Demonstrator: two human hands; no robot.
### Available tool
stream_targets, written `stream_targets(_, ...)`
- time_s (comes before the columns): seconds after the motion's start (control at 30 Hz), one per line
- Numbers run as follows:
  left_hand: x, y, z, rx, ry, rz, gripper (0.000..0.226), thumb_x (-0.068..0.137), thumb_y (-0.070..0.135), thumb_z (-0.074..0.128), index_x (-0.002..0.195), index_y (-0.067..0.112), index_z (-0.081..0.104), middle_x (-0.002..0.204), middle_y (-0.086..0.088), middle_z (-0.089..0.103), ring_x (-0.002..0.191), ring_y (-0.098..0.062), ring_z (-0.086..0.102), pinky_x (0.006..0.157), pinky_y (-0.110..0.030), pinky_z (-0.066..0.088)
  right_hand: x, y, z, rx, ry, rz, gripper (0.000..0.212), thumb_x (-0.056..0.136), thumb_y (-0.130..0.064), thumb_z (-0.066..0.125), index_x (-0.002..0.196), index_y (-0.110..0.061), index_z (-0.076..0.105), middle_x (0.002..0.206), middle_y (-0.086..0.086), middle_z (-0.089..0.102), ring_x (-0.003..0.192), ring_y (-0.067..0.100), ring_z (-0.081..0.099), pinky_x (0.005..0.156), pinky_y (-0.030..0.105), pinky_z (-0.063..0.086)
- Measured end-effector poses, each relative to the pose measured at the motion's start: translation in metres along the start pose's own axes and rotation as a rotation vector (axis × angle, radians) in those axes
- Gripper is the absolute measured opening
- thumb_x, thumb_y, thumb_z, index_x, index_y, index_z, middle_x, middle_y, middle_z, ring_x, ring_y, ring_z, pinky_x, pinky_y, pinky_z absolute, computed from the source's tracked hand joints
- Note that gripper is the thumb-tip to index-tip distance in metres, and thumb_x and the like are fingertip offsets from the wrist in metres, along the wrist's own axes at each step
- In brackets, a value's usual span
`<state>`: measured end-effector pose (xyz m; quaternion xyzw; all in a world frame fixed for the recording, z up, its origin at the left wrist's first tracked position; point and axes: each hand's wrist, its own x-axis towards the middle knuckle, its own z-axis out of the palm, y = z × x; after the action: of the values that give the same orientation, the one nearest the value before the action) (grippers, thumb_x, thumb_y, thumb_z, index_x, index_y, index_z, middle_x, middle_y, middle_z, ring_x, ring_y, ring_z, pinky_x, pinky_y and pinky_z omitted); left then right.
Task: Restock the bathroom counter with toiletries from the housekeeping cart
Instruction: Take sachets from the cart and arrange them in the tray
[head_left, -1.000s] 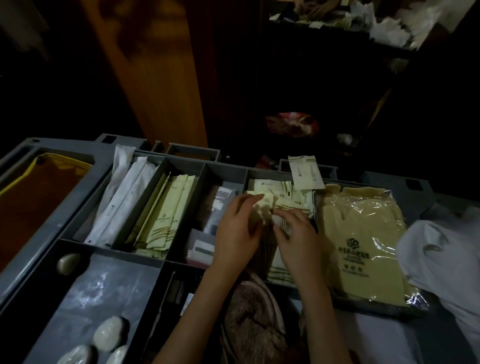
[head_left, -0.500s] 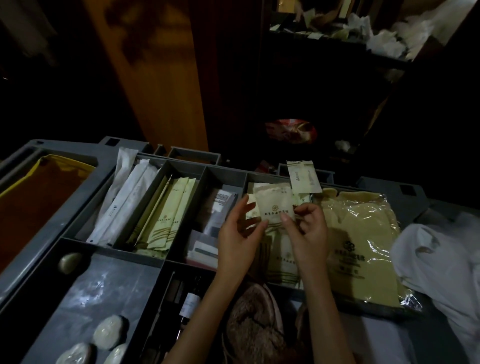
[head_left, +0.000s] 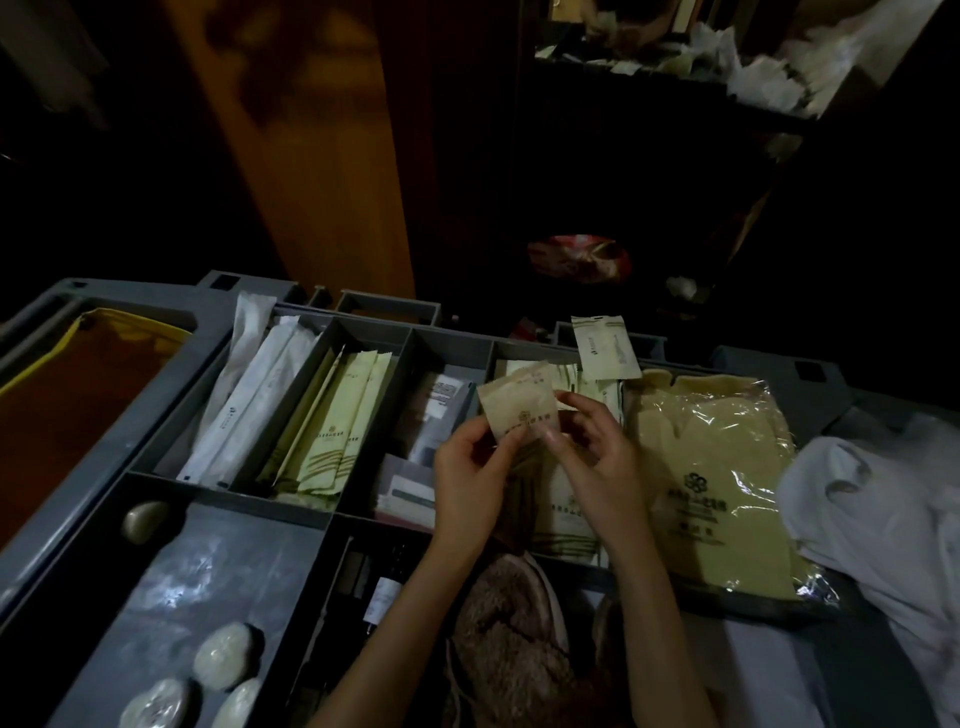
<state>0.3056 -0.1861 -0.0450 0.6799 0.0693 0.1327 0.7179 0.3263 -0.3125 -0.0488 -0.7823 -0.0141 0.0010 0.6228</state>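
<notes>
I look down on the grey housekeeping cart tray (head_left: 156, 415), split into compartments. Both hands hold one small cream sachet (head_left: 517, 402) with a dark logo, lifted above the compartment of similar sachets (head_left: 589, 387). My left hand (head_left: 470, 480) pinches its lower left edge. My right hand (head_left: 597, 457) pinches its right edge. Long white packets (head_left: 249, 410) and cream packets (head_left: 337, 431) fill the compartments to the left. One more cream sachet (head_left: 602, 347) stands up on the tray's far rim.
A large plastic-wrapped cream pack (head_left: 717, 478) lies right of my hands, with white cloth (head_left: 878, 519) beyond it. Small wrapped soaps (head_left: 223, 657) sit at the front left. An orange bag (head_left: 67, 410) hangs at far left. A brown fuzzy cloth (head_left: 511, 644) lies below my wrists.
My hands went from digging among the sachets in the compartment to lifting one sachet out; it now sits higher and tilted to the left between both hands.
</notes>
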Motion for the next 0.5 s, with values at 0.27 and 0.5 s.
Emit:
stream_targets(0.27,0.004,-0.01,-0.005,-0.016,0.159,-0.022,0.019,0.091,0.005,0.062,0.108,0.003,0.069,0.097,-0.002,0.073,0.092,-0.012,0.069,0.073,-0.021,0.055,0.006,-0.002,-0.046,-0.752,-0.075,-0.085,0.034,0.087,-0.038,0.067,0.119,-0.026,0.063,0.138,-0.004,0.047,0.132,0.017,0.032,0.106,0.037,0.034)
stream_targets(0.5,0.004,-0.012,-0.006,0.005,0.162,-0.042,0.015,0.092,0.011,0.062,0.104,0.008,0.07,0.097,-0.006,0.073,0.091,-0.016,0.07,0.076,-0.032,0.059,-0.001,-0.005,-0.038,-0.937,-0.291,0.081,0.059,0.074,-0.051,0.075,0.122,-0.029,0.051,0.161,-0.005,-0.006,0.146,0.018,-0.017,0.118,0.045,0.008)
